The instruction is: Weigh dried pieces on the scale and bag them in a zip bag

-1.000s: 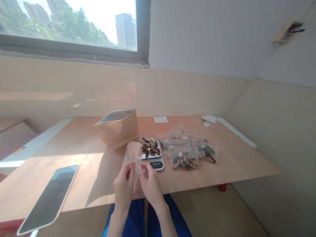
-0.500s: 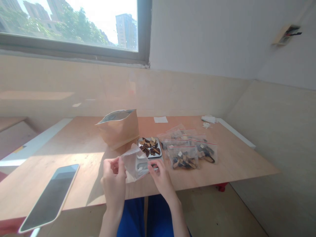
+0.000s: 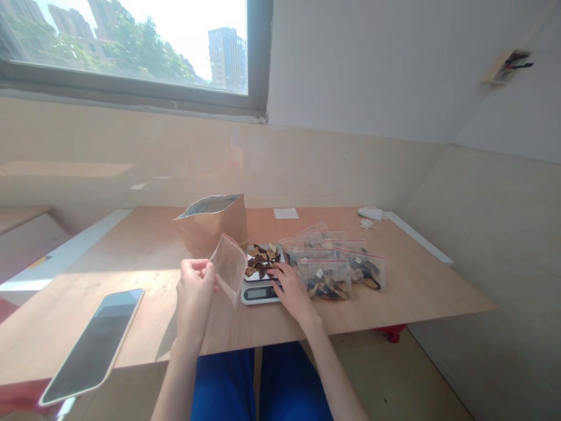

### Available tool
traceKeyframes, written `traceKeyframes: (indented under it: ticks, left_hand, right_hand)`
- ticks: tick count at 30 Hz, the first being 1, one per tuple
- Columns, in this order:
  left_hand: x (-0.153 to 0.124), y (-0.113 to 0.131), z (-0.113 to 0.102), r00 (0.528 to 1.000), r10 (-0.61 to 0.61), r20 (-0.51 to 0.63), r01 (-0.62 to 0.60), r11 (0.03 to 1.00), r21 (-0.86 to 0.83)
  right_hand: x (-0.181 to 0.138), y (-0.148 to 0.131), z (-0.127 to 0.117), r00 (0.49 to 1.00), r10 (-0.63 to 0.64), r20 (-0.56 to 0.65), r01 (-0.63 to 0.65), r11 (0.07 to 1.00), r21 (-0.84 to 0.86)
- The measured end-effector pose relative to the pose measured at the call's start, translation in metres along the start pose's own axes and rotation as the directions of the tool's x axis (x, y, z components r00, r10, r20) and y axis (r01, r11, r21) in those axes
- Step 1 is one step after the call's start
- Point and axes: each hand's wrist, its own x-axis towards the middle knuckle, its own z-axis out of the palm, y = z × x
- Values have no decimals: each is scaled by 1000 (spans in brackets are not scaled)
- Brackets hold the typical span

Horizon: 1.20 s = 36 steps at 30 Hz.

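My left hand (image 3: pixel 194 295) pinches the edge of a clear zip bag (image 3: pixel 229 266), which is tilted with its mouth open toward the scale. Beside it stands a small white digital scale (image 3: pixel 247 299) with a grey display. On the scale's platform lie dried brown and tan slices (image 3: pixel 259 258) that look like dried mushroom. My right hand (image 3: pixel 293 291) reaches over the platform's right side, fingers apart and at the edge of the slices. Whether its fingertips grip a slice is hard to see. No contents show in the zip bag.
Several filled zip bags (image 3: pixel 326 275) overlap right of the scale. An upright brown paper bag (image 3: pixel 213 225) stands open behind the zip bag. A phone (image 3: pixel 94 345) lies at the table's left front. White paper (image 3: pixel 286 213) and scraps (image 3: pixel 369 213) lie along the back.
My right hand has let go of the zip bag and moved onto the scale's platform. The bag's mouth now gapes, held by my left hand alone. The scale's display has come into view.
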Motion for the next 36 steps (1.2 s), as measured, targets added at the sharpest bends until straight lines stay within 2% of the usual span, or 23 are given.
traceKeyframes:
  ticks: [5, 12, 15, 20, 24, 27, 29, 31, 34, 36]
  left_hand:
    - [3, -1, 1, 999, -33, 24, 33, 999, -2]
    - [4, -4, 7, 994, -43, 98, 54, 992, -111]
    - [4, -5, 7, 991, -64, 117, 80, 987, -138]
    - [4, -4, 8, 988, -90, 125, 110, 980, -165]
    - [3, -2, 11, 981, -127, 147, 153, 971, -185]
    - [2, -3, 13, 978, -125, 169, 159, 965, -209]
    - [2, -5, 14, 976, -120, 185, 159, 963, -219]
    - [3, -9, 14, 975, -104, 198, 148, 964, -221]
    - [4, -14, 12, 974, -77, 212, 129, 962, -240]
    - [4, -17, 9, 977, -61, 204, 115, 959, -261]
  right_hand:
    - [3, 5, -6, 998, -25, 59, 26, 999, -28]
    - [11, 13, -12, 982, -137, 131, 151, 983, -104]
    - [12, 13, -15, 980, -151, 128, 161, 984, -79]
    - [15, 13, -18, 998, -64, 7, 63, 993, 101]
    - [24, -3, -24, 989, 114, -90, -73, 925, 372]
    - [33, -29, -31, 967, 254, -31, -177, 751, 636]
    - [38, -47, -34, 964, 261, 50, -212, 639, 740]
    - [43, -60, -33, 964, 237, 117, -237, 576, 782]
    - [49, -66, -28, 964, 198, 177, -260, 571, 779]
    - [53, -59, -25, 973, 188, 131, -223, 652, 725]
